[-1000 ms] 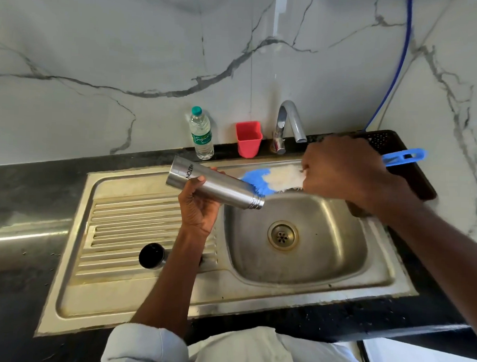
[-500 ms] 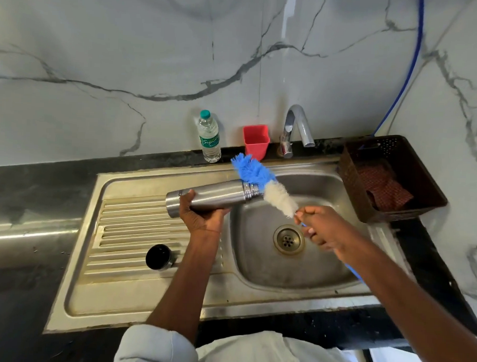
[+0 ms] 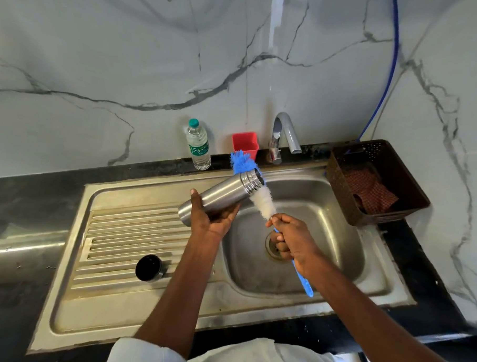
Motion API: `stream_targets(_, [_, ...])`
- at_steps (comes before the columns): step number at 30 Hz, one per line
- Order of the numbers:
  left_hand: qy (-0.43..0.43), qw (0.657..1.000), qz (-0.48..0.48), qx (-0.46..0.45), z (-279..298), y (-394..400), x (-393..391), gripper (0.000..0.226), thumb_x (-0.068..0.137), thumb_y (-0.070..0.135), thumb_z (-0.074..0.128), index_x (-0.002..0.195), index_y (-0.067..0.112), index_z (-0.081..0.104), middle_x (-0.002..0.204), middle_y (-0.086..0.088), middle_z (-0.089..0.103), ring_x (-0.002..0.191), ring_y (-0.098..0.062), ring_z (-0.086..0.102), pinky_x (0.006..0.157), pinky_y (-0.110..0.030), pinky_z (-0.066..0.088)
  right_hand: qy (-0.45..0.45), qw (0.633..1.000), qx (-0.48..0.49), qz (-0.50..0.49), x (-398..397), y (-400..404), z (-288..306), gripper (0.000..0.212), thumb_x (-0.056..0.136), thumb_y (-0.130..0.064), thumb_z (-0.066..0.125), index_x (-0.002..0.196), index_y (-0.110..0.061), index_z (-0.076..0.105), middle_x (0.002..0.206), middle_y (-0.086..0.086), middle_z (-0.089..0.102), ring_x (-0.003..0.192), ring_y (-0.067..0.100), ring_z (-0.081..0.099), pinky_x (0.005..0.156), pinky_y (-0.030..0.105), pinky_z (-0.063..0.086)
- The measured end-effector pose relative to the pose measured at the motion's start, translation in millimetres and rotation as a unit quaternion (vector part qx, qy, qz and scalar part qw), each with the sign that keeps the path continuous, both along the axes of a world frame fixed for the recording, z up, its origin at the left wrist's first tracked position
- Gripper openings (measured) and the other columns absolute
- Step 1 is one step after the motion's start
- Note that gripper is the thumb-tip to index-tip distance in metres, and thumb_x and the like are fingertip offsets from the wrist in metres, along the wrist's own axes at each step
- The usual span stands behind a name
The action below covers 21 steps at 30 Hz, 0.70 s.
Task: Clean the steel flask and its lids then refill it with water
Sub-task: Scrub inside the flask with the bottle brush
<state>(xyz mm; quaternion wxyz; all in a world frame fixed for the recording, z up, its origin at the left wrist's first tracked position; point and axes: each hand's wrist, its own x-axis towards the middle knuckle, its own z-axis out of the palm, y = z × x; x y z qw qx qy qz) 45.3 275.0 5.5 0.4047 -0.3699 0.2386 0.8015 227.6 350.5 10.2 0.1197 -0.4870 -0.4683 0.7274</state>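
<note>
My left hand point(image 3: 213, 217) grips the steel flask point(image 3: 220, 195) from below, holding it tilted over the sink's left rim with its open threaded mouth pointing up and right. My right hand point(image 3: 291, 239) grips the blue handle of a bottle brush point(image 3: 261, 198). The brush's blue and white bristles lie across the flask's mouth, the blue tip sticking out behind it. A black lid point(image 3: 148, 267) rests on the ribbed draining board. The steel sink point(image 3: 347, 221) has its basin under the brush.
A chrome tap point(image 3: 284, 133) stands behind the basin. A small water bottle point(image 3: 198, 145) and a red cup point(image 3: 245, 143) sit against the marble wall. A brown basket point(image 3: 411, 199) holding a red cloth stands at the right. Black counter surrounds the sink.
The flask's mouth has risen and tilted further up toward the tap. The brush has moved with it, its bristles still across the mouth. My right hand has shifted slightly nearer the drain.
</note>
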Motion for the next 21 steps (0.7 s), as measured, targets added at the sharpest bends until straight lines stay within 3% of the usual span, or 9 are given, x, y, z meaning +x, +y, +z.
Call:
stream_targets(4, [-0.025, 0.994, -0.04, -0.102, 0.3, 1.1, -0.2, 0.092, 0.061, 0.051, 0.097, 0.128, 0.005, 0.054, 0.111, -0.025, 0.072, 0.096, -0.045, 0.074, 0.073, -0.062, 0.062, -0.014, 0.989, 0.145, -0.001, 7.1, 4.8, -6.8, 0.023, 0.103, -0.011, 0.053, 0.087, -0.009, 0.069, 0.059, 0.001, 0.041, 0.043, 0.007, 0.032, 0.035, 0.016, 0.023])
stream_targets(6, [-0.015, 0.994, -0.022, -0.108, 0.8, 0.9, -6.0, 0.09, 0.065, 0.051, 0.095, 0.131, 0.007, 0.054, 0.114, -0.023, 0.073, 0.098, -0.043, 0.074, 0.075, -0.062, 0.062, -0.029, 0.981, 0.194, 0.007, 20.3, -1.4, -6.7, 0.02, 0.102, -0.008, 0.055, 0.089, -0.007, 0.071, 0.059, 0.001, 0.048, 0.047, 0.007, 0.037, 0.038, 0.013, 0.028])
stream_targets(8, [0.007, 0.994, 0.008, -0.108, 4.0, 1.0, -13.3, 0.084, 0.072, 0.049, 0.091, 0.135, 0.009, 0.052, 0.121, -0.021, 0.071, 0.105, -0.041, 0.072, 0.086, -0.06, 0.061, -0.042, 0.978, 0.205, 0.019, 36.5, -11.9, -2.5, 0.018, 0.102, -0.007, 0.056, 0.093, -0.004, 0.071, 0.057, -0.004, 0.049, 0.042, 0.0, 0.038, 0.039, 0.01, 0.028])
stream_targets(11, [0.055, 0.991, 0.044, -0.111, 4.6, 6.3, -7.4, 0.08, 0.08, 0.043, 0.088, 0.14, 0.01, 0.046, 0.128, -0.022, 0.068, 0.11, -0.04, 0.071, 0.091, -0.06, 0.059, -0.044, 0.989, 0.14, 0.023, 34.0, -13.4, 2.9, 0.021, 0.104, -0.012, 0.052, 0.091, -0.006, 0.067, 0.054, -0.004, 0.041, 0.036, 0.0, 0.029, 0.034, 0.015, 0.022])
stream_targets(14, [0.073, 0.991, 0.034, -0.106, 5.2, 12.9, 12.6, 0.08, 0.081, 0.042, 0.088, 0.14, 0.009, 0.045, 0.123, -0.023, 0.069, 0.108, -0.04, 0.071, 0.09, -0.061, 0.06, -0.016, 0.999, 0.029, -0.001, 3.1, -3.0, 8.5, 0.025, 0.107, -0.017, 0.045, 0.086, -0.014, 0.059, 0.052, -0.003, 0.032, 0.036, 0.005, 0.019, 0.042, 0.01, 0.016])
stream_targets(19, [0.113, 0.983, 0.07, -0.13, 10.2, 11.8, 0.8, 0.079, 0.081, 0.044, 0.088, 0.139, 0.012, 0.044, 0.124, -0.019, 0.068, 0.103, -0.037, 0.072, 0.073, -0.057, 0.064, -0.013, 0.999, -0.017, 0.033, 18.9, -13.9, 22.0, 0.024, 0.106, -0.018, 0.043, 0.087, -0.018, 0.057, 0.055, -0.004, 0.033, 0.041, 0.006, 0.018, 0.041, 0.011, 0.016])
stream_targets(21, [0.14, 0.976, 0.082, -0.144, 8.8, 10.9, -3.9, 0.072, 0.083, 0.044, 0.086, 0.134, 0.014, 0.046, 0.121, -0.016, 0.069, 0.1, -0.035, 0.073, 0.076, -0.058, 0.064, -0.012, 0.998, -0.05, 0.046, 24.5, -15.7, 26.4, 0.024, 0.107, -0.018, 0.042, 0.087, -0.017, 0.056, 0.056, -0.004, 0.032, 0.041, 0.005, 0.018, 0.039, 0.012, 0.016])
